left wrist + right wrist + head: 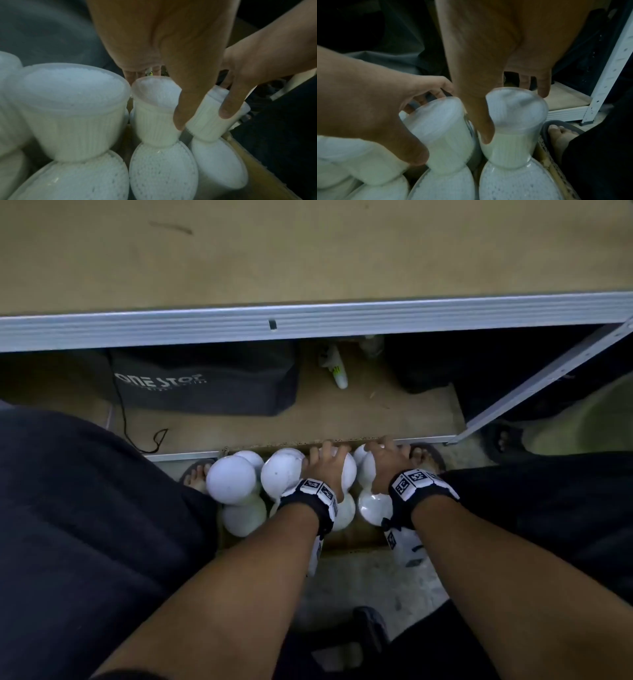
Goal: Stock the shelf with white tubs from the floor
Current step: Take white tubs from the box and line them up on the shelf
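The shelf (308, 326) fills the upper part of the head view: a flat tan board, matte and scuffed, edged by a ribbed pale metal rail, with a perforated metal post (611, 75) at its right corner. Under it a lower tan board carries a black fabric bag (205, 378) printed with pale letters, soft and slumped, and a small white bottle (337, 368) lying on its side.

The tubs (231, 479) stand on the floor between the person's sandalled feet, in what looks like a shallow cardboard tray (267, 169), just in front of the lower board's edge. They are white, round and tapered, wider at the top than at the base, with fine vertical ribs down the walls and cloudy translucent lids. They are stacked two high, each upper tub's narrow base sitting on a lower lid; through the lids shows a grainy, beaded white filling.

The left hand (325, 470) reaches down over an upper tub (154, 105) near the middle of the group, fingers spread over its lid and thumb pressed against its ribbed wall. The right hand (390, 465) grips the next upper tub (513, 121) to the right the same way, fingers curled past the far rim, thumb on the near wall. Both wrists wear black bands with white square-patterned markers.
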Demonstrator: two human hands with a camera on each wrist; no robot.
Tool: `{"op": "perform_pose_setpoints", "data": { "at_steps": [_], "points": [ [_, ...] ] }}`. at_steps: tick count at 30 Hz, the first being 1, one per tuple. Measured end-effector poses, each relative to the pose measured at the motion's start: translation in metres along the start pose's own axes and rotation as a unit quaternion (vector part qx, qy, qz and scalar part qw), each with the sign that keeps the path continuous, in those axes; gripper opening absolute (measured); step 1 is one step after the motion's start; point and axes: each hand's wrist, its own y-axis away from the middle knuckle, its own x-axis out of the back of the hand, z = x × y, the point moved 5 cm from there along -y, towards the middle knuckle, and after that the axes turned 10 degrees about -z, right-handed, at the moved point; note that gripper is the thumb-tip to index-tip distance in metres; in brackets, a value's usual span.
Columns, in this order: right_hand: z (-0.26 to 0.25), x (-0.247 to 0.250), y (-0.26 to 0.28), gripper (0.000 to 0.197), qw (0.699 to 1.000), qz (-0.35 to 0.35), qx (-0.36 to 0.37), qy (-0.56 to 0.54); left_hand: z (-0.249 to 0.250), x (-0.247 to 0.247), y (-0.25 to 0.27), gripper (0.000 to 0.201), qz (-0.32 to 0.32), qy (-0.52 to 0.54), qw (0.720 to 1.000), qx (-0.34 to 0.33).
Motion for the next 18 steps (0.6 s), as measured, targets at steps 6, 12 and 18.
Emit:
{"op": "perform_pose_setpoints", "data": {
  "at_steps": [6,12,18],
  "points": [
    [0.0,0.009,0.014,0.076,1.0,-0.011,-0.021,-0.018,0.002,0.015,0.007,0.088,-0.016,0.043,0.999,0.013],
    [-0.012,0.049,0.034,0.081,1.0,0.02,0.001,-0.01,0.014,0.064,0.029,0.082,0.026,0.062,0.998,-0.007],
    [-0.02,0.108,0.097,0.078,0.994,0.1,0.03,-0.015,0.025,0.13,0.074,0.086,0.082,0.061,0.994,-0.035]
  ]
}}
